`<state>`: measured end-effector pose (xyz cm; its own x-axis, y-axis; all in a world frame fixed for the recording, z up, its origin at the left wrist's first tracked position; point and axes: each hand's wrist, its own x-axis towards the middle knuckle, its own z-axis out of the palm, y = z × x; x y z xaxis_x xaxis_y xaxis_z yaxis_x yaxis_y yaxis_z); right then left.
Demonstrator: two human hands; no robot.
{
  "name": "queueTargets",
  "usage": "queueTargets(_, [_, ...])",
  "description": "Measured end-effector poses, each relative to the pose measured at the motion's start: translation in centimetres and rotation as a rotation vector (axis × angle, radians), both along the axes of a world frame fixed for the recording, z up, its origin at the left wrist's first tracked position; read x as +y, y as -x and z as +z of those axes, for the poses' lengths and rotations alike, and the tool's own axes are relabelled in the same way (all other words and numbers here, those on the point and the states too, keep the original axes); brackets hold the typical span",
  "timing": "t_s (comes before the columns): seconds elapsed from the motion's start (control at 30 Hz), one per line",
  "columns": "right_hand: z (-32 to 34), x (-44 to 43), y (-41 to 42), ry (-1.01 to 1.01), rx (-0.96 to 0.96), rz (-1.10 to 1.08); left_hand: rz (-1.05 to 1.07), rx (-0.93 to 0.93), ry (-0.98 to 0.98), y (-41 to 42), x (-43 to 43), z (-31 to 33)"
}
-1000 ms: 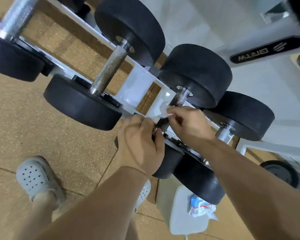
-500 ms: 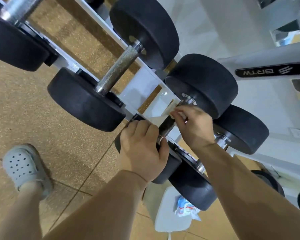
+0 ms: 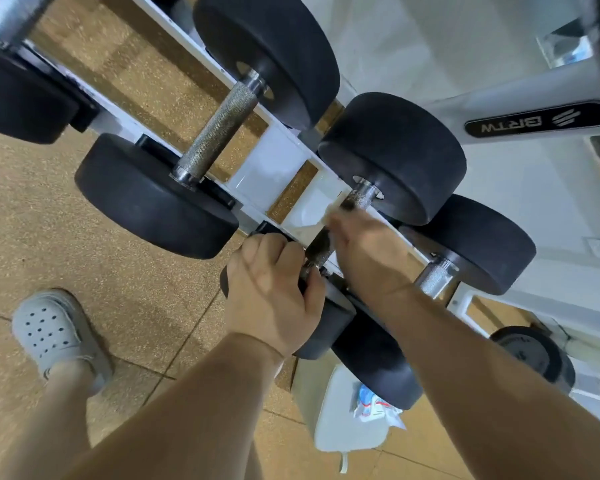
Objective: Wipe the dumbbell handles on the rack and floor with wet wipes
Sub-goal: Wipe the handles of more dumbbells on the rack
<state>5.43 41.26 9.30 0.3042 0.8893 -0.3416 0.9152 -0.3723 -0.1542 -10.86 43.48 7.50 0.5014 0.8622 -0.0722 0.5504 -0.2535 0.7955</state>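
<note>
Black dumbbells with knurled steel handles lie across a white rack (image 3: 267,168). My left hand (image 3: 274,289) grips the near black head (image 3: 329,323) of the middle dumbbell. My right hand (image 3: 364,251) pinches a white wet wipe (image 3: 329,211) against that dumbbell's handle (image 3: 359,199), just below its far head (image 3: 395,154). The right hand is blurred with motion. A second dumbbell's handle (image 3: 219,133) lies bare to the left, and a third handle (image 3: 435,275) shows to the right behind my right forearm.
A pack of wet wipes (image 3: 374,405) lies on a white stool (image 3: 347,417) below the rack. My foot in a grey perforated clog (image 3: 54,334) stands on the tan floor at left. A weight plate (image 3: 530,355) leans at lower right.
My right hand has slid the wipe slightly along the middle handle, staying near the far head. The left hand keeps its grip on the near head. The view has shifted a little.
</note>
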Motion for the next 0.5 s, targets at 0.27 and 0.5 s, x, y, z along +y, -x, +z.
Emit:
queueTargets(0.27, [0.1, 2.3, -3.2, 0.125, -0.193, 0.145, 0.006, 0.052, 0.022, 0.1, -0.2, 0.2])
queueTargets(0.5, [-0.1, -0.4, 0.2, 0.19, 0.044, 0.258, -0.013, 0.065, 0.034, 0.1, -0.1, 0.2])
